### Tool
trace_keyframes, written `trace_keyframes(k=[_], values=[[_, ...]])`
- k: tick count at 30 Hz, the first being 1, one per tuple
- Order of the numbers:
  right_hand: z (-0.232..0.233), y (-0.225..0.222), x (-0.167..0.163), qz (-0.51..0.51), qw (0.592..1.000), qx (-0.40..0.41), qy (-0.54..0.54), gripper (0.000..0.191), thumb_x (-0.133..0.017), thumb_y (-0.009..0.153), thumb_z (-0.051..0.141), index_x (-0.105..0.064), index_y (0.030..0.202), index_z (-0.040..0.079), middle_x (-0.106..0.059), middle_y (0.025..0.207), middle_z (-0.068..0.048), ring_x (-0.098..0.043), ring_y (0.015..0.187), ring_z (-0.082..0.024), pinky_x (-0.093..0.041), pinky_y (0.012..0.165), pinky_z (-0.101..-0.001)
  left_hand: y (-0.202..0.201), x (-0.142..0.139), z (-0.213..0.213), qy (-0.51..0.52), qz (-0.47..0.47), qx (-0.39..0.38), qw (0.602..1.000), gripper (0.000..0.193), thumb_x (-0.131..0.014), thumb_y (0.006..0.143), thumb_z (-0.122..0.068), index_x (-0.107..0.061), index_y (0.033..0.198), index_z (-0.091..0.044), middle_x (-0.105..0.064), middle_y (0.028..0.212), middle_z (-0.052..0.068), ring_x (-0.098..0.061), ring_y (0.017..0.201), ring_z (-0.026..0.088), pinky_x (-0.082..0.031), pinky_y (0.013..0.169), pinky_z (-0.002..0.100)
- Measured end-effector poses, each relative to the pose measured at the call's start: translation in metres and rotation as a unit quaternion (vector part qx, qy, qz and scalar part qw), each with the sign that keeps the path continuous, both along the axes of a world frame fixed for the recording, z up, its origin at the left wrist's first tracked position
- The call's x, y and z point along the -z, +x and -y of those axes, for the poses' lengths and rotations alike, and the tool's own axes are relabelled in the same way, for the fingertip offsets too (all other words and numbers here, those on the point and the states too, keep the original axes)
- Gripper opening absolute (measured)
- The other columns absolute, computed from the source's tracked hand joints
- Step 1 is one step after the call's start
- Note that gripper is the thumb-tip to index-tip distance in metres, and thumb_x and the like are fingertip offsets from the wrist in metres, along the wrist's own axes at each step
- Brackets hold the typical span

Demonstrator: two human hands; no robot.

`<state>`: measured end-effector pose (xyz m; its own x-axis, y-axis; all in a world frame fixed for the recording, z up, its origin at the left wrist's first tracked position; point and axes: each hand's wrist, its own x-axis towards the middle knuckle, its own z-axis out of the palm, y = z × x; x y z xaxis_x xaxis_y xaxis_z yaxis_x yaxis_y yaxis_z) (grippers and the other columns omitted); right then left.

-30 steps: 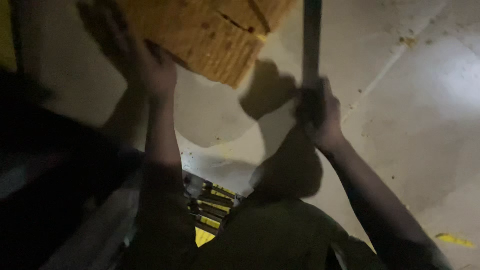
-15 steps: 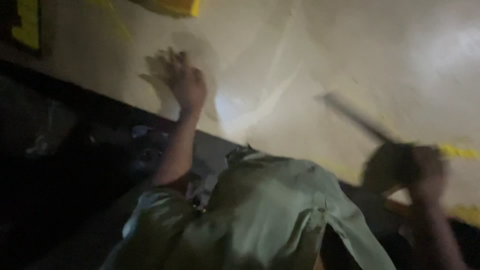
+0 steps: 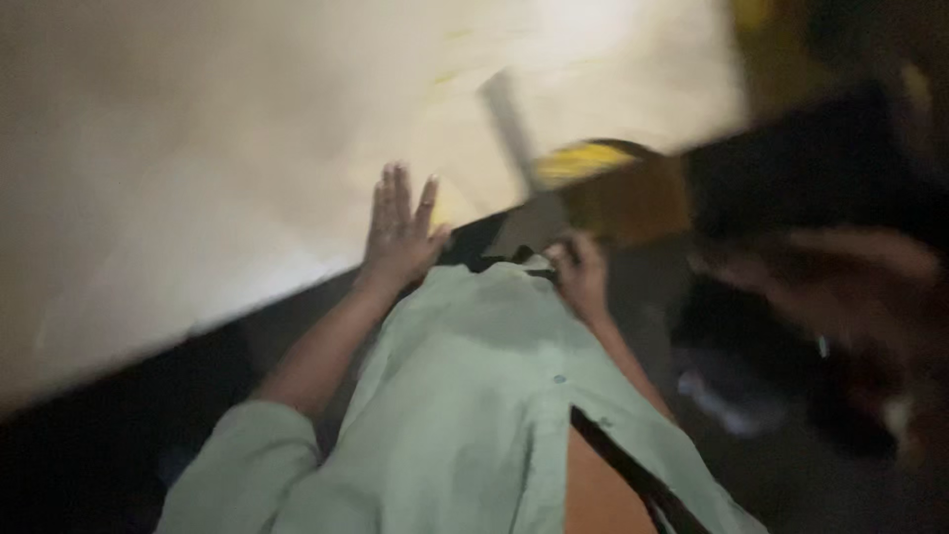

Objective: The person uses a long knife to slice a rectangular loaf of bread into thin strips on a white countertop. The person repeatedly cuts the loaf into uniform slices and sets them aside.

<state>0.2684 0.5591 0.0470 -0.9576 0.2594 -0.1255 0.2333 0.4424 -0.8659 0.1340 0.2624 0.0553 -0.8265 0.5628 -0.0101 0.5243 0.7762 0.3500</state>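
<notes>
The picture is blurred by motion. My left hand [image 3: 399,225] is flat and open, fingers together and pointing up, at the edge of a pale lit surface [image 3: 198,178]. My right hand [image 3: 579,273] is curled around the lower end of a long grey bar [image 3: 508,124] that slants up over the pale surface. Both forearms reach out from my pale green shirt [image 3: 474,396], which fills the lower middle of the view.
A yellow patch [image 3: 585,161] and a brown blurred shape [image 3: 633,203] lie just right of the bar. Dark ground runs below the pale surface. At the right a blurred reddish shape [image 3: 850,282], perhaps another person's hand, crosses the dark area.
The view has swung sharply. The woven yellow object my left hand touched is out of sight. My right hand with the bar has come in close to my body, beside the left hand.
</notes>
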Motion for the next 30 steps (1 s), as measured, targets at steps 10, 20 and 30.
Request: trace_keyframes(k=[10, 20, 30], values=[[-0.138, 0.069, -0.017, 0.037, 0.979, 0.172, 0.103, 0.032, -0.072, 0.097, 0.026, -0.068, 0.113, -0.002, -0.069, 0.101, -0.014, -0.065, 0.085, -0.02, -0.053, 0.073, -0.0347, -0.133, 0.014, -0.25, 0.056, -0.097, 0.286, 0.952, 0.062, -0.053, 0.105, -0.043, -0.042, 0.162, -0.021, -0.022, 0.172, 0.017, -0.018, 0.159, 0.039, -0.012, 0.126, 0.062], [-0.196, 0.01, -0.027, 0.125, 0.922, 0.363, 0.049, 0.037, -0.072, 0.098, 0.03, -0.067, 0.113, -0.004, -0.068, 0.095, -0.007, -0.064, 0.085, -0.013, -0.051, 0.074, -0.0311, -0.313, 0.034, -0.43, 0.03, 0.06, 0.108, 0.992, 0.054, -0.042, 0.109, -0.032, -0.042, 0.159, -0.011, -0.029, 0.169, 0.011, -0.022, 0.158, 0.03, -0.008, 0.13, 0.057], [-0.235, -0.015, -0.021, 0.181, 0.885, 0.429, 0.018, 0.035, -0.074, 0.097, 0.03, -0.07, 0.113, -0.001, -0.071, 0.094, -0.007, -0.063, 0.081, -0.013, -0.051, 0.071, -0.0307, -0.337, 0.082, -0.581, 0.203, -0.009, 0.32, 0.926, 0.033, -0.056, 0.099, -0.029, -0.073, 0.124, -0.015, -0.066, 0.115, 0.022, -0.061, 0.114, 0.04, -0.037, 0.117, 0.054]])
